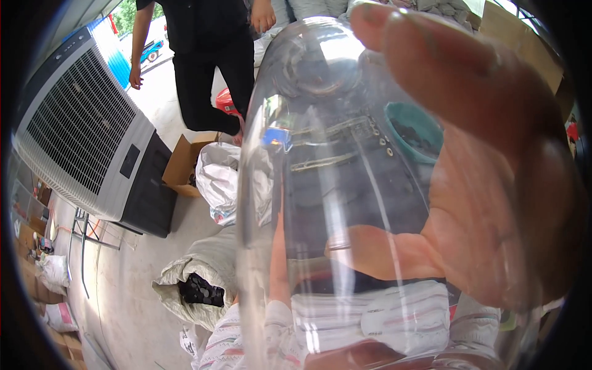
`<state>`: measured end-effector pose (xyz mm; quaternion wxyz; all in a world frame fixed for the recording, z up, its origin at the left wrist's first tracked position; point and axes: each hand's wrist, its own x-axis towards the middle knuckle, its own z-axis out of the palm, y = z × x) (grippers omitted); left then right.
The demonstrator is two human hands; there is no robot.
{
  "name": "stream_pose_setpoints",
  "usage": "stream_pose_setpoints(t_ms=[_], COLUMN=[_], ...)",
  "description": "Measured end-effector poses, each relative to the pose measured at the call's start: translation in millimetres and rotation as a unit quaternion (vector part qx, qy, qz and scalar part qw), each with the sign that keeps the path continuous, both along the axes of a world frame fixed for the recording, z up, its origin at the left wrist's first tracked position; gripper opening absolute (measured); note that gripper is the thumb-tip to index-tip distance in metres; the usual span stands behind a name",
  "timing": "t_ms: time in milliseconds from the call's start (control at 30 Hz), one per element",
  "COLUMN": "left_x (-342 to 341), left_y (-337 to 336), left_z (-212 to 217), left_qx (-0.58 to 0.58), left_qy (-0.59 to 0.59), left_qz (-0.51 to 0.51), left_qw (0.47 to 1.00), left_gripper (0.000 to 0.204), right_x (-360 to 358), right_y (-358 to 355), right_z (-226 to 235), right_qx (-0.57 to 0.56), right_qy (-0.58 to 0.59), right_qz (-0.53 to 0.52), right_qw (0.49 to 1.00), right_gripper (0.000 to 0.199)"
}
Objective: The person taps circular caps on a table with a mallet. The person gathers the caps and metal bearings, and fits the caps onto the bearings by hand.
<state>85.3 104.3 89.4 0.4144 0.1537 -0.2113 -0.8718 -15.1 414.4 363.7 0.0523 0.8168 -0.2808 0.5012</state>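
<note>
A large clear rounded vessel, bottle- or dome-shaped, fills the middle of the view very close up. My right hand is wrapped round its right side. The fingers curve over the upper right, and the thumb shows through the clear wall. A strip of bare forearm and a pale sleeve show through the vessel's left edge; the fingers of my left hand cannot be made out. Through the wall appears a dark surface with pale strips and small rings. A blurred skin-toned patch lies at the lower edge.
A teal basin holds dark pieces. An open woven sack of dark discs lies at the left, with a white sack and cardboard box beyond. A big air cooler stands far left. A person in black stands behind.
</note>
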Motion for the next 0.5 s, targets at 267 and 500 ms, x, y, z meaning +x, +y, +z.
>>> stream_pose_setpoints(t_ms=[267,500], left_x=[-3,-26], left_y=[-3,12], left_z=[5,12], left_qx=[-0.004,-0.101], left_qy=[0.003,0.014], left_qz=[0.011,0.087], left_qw=[1.000,0.991], left_gripper=[0.041,0.041], right_x=[7,31], right_y=[-34,-107], right_z=[37,39], right_qx=[-0.033,0.002], right_qy=[-0.004,-0.030], right_qz=[0.029,0.040], right_qw=[0.999,0.999], right_gripper=[0.070,0.068])
